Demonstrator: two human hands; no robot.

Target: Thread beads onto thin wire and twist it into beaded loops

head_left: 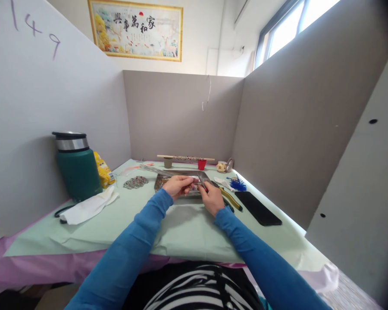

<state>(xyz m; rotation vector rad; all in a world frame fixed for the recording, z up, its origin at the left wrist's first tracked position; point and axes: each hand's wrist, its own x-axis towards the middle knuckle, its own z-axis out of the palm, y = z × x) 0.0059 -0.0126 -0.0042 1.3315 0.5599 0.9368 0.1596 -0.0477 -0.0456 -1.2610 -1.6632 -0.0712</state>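
Head view: both hands were held close together above a metal tray (158, 186), which was set on the cloth-covered desk (181, 228).
Left hand: a small piece (196, 180) was pinched between thumb and fingertips of the left hand (176, 187); its details were too small to be told.
Right hand: a slim hand tool (201, 178) was gripped in the curled fingers of the right hand (214, 199), its tip pointed away from the body and near the small piece; whether the two were touching could not be told.
Beside the right hand: yellow-handled pliers (233, 201) were laid near the wrist, with a black phone (258, 208) and a blue tassel (238, 184) farther right.
Left of the tray: a heap of metal chain-like pieces (136, 182) was spread out.
Behind the tray: a beaded stick (187, 158) was propped across an olive cup (168, 163) and a red cup (201, 165).
Far left: a white cloth (90, 207) was placed before a green bottle (77, 172).
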